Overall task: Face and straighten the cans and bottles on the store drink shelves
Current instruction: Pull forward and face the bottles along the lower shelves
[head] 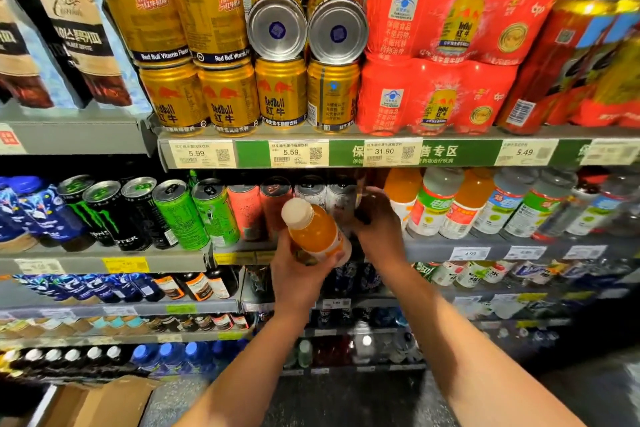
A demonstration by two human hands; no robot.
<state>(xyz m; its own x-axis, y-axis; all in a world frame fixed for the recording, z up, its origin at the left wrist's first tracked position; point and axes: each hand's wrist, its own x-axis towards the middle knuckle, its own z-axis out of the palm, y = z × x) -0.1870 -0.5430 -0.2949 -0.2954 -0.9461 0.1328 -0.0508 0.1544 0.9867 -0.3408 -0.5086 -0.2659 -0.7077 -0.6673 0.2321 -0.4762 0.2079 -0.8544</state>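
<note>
Our left hand [298, 274] grips an orange bottle [317, 230], tilted, cap toward us. Our right hand [375, 222] reaches right of it into the shelf [429, 248]; we cannot tell its grip.

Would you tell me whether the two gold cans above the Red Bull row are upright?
No, the two gold cans lie sideways, bottoms facing out.

Shelf lip [346, 153] overhangs; cans [325, 196] and bottles [433, 201] flank the gap.

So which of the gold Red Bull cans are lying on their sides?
The two gold cans stacked atop the short upright cans, beside the red multipacks. Their silver bases face outward; every other gold can stands upright.
</note>
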